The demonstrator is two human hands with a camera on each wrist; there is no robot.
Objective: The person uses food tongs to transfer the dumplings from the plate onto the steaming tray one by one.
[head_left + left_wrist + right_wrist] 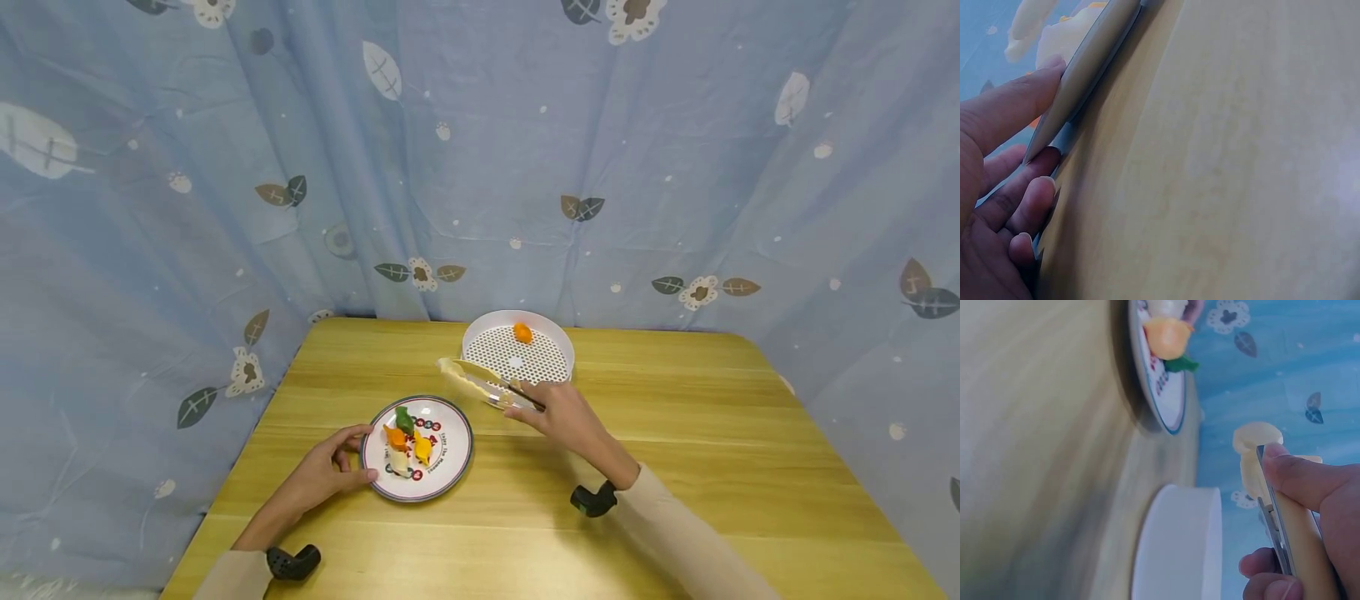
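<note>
Right hand (pixel 566 417) grips the tongs (pixel 483 383); left hand (pixel 326 475) clasps the plate (pixel 450 467) rim, whose piled toy food (pixel 405 437) could topple if nudged

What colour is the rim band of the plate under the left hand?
Dark blue-grey band on a white plate, clearest in the head view.
</note>
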